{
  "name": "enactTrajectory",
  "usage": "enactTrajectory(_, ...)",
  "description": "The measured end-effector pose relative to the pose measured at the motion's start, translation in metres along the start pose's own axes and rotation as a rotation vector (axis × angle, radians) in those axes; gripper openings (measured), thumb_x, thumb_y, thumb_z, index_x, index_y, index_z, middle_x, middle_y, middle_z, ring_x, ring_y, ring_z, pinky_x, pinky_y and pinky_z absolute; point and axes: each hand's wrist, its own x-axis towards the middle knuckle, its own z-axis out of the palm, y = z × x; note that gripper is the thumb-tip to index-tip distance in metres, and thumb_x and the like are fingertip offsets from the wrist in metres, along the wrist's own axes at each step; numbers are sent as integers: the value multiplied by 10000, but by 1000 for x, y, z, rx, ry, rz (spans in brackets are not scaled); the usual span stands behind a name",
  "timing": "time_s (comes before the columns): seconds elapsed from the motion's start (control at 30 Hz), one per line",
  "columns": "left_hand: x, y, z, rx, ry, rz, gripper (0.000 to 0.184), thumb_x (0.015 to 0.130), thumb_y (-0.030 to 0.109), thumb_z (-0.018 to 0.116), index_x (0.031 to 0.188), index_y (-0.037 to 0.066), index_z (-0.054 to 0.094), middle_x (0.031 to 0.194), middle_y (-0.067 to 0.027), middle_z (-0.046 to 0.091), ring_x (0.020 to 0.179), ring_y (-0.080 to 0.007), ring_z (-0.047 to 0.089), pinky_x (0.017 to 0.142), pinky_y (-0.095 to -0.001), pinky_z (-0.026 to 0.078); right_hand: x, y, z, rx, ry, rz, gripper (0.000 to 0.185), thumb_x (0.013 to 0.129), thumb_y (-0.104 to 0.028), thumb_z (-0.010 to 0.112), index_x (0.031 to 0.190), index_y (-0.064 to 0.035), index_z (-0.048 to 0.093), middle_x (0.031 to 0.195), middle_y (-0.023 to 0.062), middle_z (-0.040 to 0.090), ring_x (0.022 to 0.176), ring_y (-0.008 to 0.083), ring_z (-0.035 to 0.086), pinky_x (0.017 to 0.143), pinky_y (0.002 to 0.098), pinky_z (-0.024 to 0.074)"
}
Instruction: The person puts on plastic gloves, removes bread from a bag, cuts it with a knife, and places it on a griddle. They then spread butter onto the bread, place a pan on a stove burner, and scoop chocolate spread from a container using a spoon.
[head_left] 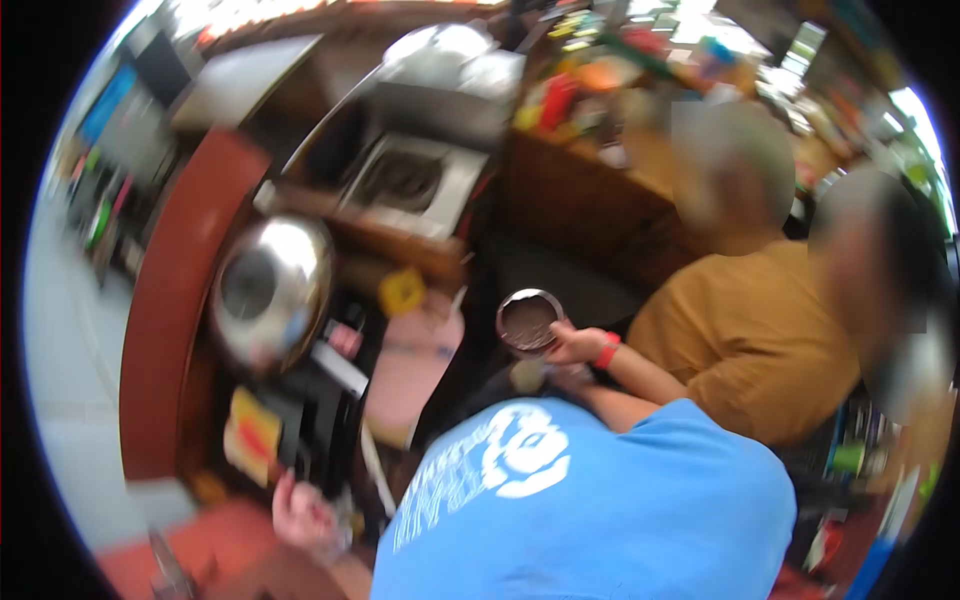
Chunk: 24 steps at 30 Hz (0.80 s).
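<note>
Blue T-shirt with white print point(590, 500) fills bottom center. Left hand point(308, 515) is lower left, near a yellow-and-red flat item point(252, 437); fingers partly bent, blur hides how far open, can't tell if it holds anything. Right hand point(572, 377) is mostly hidden just below a round, shiny-rimmed metal bowl point(530, 322); opening and grip can't be told. Co-worker's hand with red wristband point(572, 345) has the bowl's rim. Tan-shirted person point(745, 330) is right of it. Large round silver metal vessel point(272, 290) sits left. Farther: square pale-metal stove point(405, 185), dark burner on top.
</note>
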Motion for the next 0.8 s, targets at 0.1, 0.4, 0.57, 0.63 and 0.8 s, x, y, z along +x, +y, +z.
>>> enactTrajectory(0.1, -13, 1, 43, -196, -197, 14, 393, 926, 87, 604, 1277, -88, 572, 724, -58, 590, 468, -45, 436, 408, -187, 324, 64, 39, -12, -113, 170, -4, 188, 950, 12, 565, 968, -73, 397, 1056, 11, 407, 944, 145, 549, 897, 360, 632)
enactTrajectory(0.4, 12, 1, 160, 683, -383, 417, 367, 879, -71, 568, 1239, -12, 615, 934, -220, 727, 740, -291, 735, 659, -347, 565, 222, 36, -28, -484, 421, 8, 141, 969, -34, 567, 1096, 4, 519, 1082, 52, 450, 931, 177, 559, 947, 425, 600)
enactTrajectory(0.57, 63, -16, 227, 1145, -519, 394, 205, 920, 60, 545, 1080, -27, 639, 924, -247, 715, 877, -393, 726, 755, -454, 600, 303, 37, -38, -322, 400, 42, 165, 962, -30, 573, 1115, 31, 574, 1129, 87, 538, 1101, 216, 604, 964, 432, 585)
enactTrajectory(0.63, 88, -39, 257, 1257, -521, 342, 202, 935, 86, 532, 1043, -22, 664, 924, -229, 726, 878, -378, 735, 751, -453, 609, 314, 58, -48, 454, 200, 274, 387, 1011, -168, 481, 1362, -8, 502, 1399, 132, 523, 1291, 271, 535, 1109, 415, 466)
enactTrajectory(0.8, 138, -123, 301, 1328, -477, 365, 221, 937, 110, 531, 954, 17, 731, 934, -208, 741, 866, -346, 751, 739, -435, 617, 329, 23, -30, -434, 392, -3, 146, 972, -45, 551, 1108, 0, 525, 1071, 57, 538, 1004, 218, 613, 923, 387, 587)
